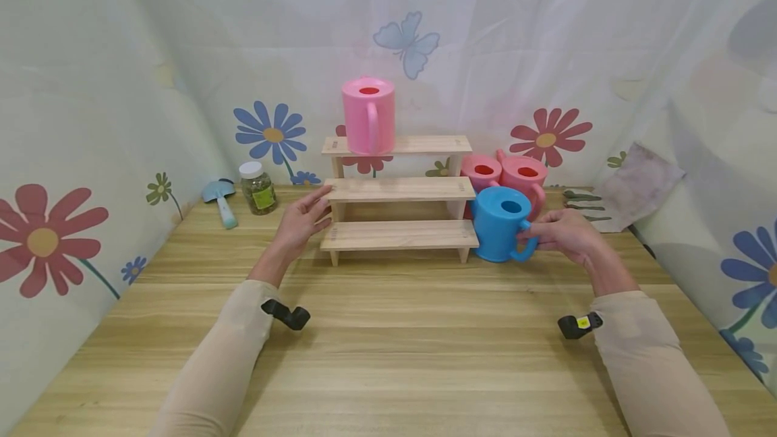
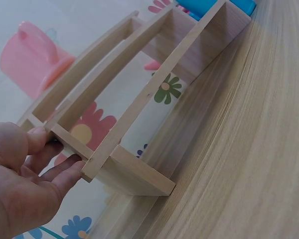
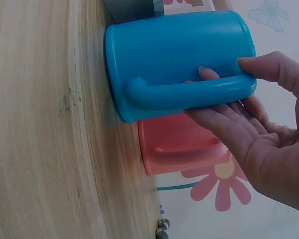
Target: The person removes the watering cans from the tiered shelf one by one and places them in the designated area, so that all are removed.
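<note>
At the right end of the wooden rack [image 1: 400, 235], the blue watering can [image 1: 494, 231] is upright, the right hand [image 1: 564, 235] pinching its handle [image 3: 189, 94]. The left hand [image 1: 300, 224] grips the rack's opposite end at the middle step [image 1: 400, 187]. On the top step [image 1: 425, 145] stands one pink can [image 1: 356, 120]; two more pink cans [image 1: 523, 182] stand behind the blue one.
</note>
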`<action>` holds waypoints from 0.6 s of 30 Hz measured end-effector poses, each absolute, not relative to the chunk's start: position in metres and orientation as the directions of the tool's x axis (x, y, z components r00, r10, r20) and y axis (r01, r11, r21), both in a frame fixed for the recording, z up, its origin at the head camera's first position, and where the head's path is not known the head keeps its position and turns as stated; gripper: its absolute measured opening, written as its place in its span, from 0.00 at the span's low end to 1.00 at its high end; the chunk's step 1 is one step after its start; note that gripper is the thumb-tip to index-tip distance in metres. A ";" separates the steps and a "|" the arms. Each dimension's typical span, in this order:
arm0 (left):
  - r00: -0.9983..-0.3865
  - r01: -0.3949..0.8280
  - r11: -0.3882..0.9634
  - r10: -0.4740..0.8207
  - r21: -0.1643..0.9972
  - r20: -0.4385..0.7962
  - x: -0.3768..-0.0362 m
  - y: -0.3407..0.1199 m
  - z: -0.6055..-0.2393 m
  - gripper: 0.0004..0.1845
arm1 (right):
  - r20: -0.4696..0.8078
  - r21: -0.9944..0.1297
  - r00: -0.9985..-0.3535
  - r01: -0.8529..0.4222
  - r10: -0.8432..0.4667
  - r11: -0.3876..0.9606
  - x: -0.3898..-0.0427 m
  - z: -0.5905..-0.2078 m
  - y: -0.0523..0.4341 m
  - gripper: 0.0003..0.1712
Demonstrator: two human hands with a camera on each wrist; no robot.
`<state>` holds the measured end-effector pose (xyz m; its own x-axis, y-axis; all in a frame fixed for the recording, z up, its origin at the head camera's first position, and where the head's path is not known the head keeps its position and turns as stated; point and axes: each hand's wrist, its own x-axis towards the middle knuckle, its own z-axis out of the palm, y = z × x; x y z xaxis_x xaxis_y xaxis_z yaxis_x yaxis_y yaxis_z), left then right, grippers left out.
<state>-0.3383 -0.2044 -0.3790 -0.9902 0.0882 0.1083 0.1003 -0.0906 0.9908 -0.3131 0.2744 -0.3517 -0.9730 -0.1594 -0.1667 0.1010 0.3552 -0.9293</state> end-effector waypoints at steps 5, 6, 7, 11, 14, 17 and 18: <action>-0.991 0.102 -0.082 0.083 0.991 0.109 -0.337 -0.204 -0.378 0.22 | -0.155 -0.930 -0.973 0.086 -0.169 0.358 -0.314 -0.353 0.276 0.29; -0.991 0.101 -0.080 0.078 0.992 0.107 -0.338 -0.204 -0.379 0.22 | -0.153 -0.929 -0.974 0.083 -0.169 0.361 -0.314 -0.353 0.276 0.29; -0.991 0.103 -0.078 0.078 0.992 0.109 -0.340 -0.205 -0.381 0.22 | -0.150 -0.927 -0.974 0.079 -0.169 0.366 -0.314 -0.353 0.276 0.29; -0.991 0.107 -0.073 0.072 0.992 0.112 -0.344 -0.206 -0.385 0.21 | -0.145 -0.922 -0.976 0.073 -0.162 0.380 -0.313 -0.351 0.277 0.29; -0.991 0.108 -0.079 0.074 0.991 0.114 -0.344 -0.206 -0.386 0.21 | -0.143 -0.918 -0.977 0.072 -0.157 0.390 -0.312 -0.350 0.276 0.28; -0.991 0.109 -0.084 0.069 0.990 0.115 -0.346 -0.207 -0.388 0.21 | -0.142 -0.913 -0.978 0.072 -0.150 0.401 -0.312 -0.350 0.276 0.28; -0.991 0.111 -0.084 0.065 0.990 0.117 -0.348 -0.207 -0.390 0.20 | -0.140 -0.908 -0.979 0.069 -0.145 0.413 -0.312 -0.350 0.277 0.28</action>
<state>-0.3476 -0.2071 -0.3898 -0.9910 0.0650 0.1167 0.1111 -0.0835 0.9903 -0.3116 0.2766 -0.3501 -0.9795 -0.1446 -0.1405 0.0692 0.4135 -0.9079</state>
